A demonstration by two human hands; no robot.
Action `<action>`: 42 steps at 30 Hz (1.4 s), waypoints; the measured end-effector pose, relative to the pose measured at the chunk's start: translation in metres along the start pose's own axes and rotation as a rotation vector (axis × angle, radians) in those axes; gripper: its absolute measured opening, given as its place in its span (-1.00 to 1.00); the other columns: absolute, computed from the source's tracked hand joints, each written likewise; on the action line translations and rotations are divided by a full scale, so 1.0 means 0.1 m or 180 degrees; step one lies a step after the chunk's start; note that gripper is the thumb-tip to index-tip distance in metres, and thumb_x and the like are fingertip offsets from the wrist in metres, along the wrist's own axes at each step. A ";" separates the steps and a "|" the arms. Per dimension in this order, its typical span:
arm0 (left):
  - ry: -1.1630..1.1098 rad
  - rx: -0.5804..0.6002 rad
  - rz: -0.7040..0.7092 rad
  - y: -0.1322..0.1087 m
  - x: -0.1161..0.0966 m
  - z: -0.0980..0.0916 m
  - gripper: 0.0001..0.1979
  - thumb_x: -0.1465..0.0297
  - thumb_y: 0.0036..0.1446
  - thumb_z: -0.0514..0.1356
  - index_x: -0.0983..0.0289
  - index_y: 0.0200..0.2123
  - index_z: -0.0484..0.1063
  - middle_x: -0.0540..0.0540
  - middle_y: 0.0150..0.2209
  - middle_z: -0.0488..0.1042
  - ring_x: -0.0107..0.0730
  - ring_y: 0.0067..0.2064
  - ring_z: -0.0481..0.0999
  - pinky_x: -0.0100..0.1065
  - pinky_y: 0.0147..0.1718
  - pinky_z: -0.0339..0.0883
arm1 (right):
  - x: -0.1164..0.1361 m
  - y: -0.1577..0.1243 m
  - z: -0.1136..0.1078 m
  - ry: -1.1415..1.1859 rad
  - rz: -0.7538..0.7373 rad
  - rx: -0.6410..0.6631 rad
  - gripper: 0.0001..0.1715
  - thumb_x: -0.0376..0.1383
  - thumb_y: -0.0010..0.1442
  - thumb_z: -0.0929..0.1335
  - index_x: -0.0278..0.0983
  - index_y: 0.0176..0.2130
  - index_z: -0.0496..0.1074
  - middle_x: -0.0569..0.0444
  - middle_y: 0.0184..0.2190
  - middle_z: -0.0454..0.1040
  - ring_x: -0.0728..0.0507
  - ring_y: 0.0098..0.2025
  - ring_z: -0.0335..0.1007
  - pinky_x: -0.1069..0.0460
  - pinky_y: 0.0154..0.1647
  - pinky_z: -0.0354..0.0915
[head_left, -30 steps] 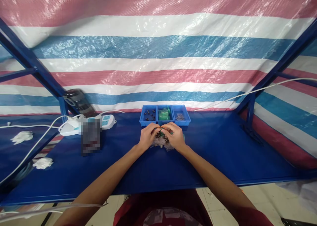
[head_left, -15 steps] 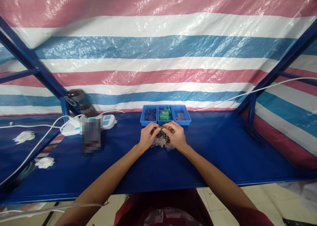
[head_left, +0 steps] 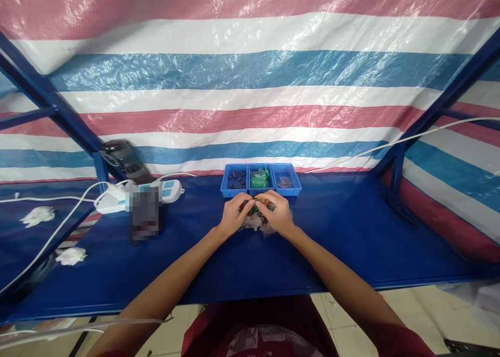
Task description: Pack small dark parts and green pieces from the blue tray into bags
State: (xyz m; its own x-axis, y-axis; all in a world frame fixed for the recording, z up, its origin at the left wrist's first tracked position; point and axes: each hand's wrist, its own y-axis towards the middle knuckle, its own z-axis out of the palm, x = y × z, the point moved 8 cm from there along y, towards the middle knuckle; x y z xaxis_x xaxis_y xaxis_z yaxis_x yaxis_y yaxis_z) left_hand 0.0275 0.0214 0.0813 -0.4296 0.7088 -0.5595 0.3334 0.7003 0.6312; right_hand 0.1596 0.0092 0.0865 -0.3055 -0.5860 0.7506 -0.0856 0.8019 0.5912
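Observation:
My left hand [head_left: 233,214] and my right hand [head_left: 278,212] meet in the middle of the blue table [head_left: 344,242], fingers pinched together on a small green part [head_left: 255,209]. Under them lies a clear plastic bag [head_left: 258,223] with small dark and green pieces in it. Just behind the hands stand three small blue bins: the left bin [head_left: 235,180] holds dark bits, the middle bin [head_left: 260,180] green parts, the right bin [head_left: 287,180] grey pieces. What exactly sits between the fingertips is too small to make out.
A white power strip [head_left: 164,191] with white cables lies at the left, next to a blurred dark block [head_left: 144,213] and a dark car-shaped object [head_left: 124,159]. Crumpled white cloths [head_left: 70,256] lie far left. Blue frame posts [head_left: 394,172] flank the table; a striped tarp hangs behind.
Both hands stay together over the bag, fingers shifting slightly on the green part. The view has moved a little.

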 end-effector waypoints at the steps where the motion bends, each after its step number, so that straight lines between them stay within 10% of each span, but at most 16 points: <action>1: -0.0006 0.0016 0.0006 0.00 -0.01 0.00 -0.80 0.31 0.26 0.05 0.29 -0.30 0.37 0.03 -0.39 0.40 -0.50 -0.43 0.35 -0.45 -0.39 0.23 | 0.00 0.00 0.00 -0.0001 0.0007 -0.0001 -0.78 -0.20 0.18 0.30 -0.26 -0.25 0.48 0.07 -0.43 0.34 -0.02 -0.47 0.30 0.07 -0.46 0.30; 42: -0.0062 0.0085 -0.0237 0.02 0.04 0.01 -0.70 0.25 0.25 0.04 0.30 -0.45 0.37 -0.03 -0.55 0.35 -0.53 -0.52 0.31 -0.47 -0.49 0.18 | -0.03 -0.01 0.02 -0.0042 0.0139 0.0039 -0.73 -0.14 0.20 0.31 -0.26 -0.30 0.51 0.05 -0.46 0.39 -0.03 -0.50 0.30 0.06 -0.47 0.28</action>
State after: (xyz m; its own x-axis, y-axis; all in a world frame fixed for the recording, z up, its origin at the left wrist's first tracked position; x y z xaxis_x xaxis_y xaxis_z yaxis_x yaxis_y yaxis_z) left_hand 0.0271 0.0256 0.0802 -0.4378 0.6560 -0.6148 0.3234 0.7530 0.5731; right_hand 0.1589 0.0103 0.0828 -0.3216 -0.5489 0.7715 -0.0834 0.8281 0.5543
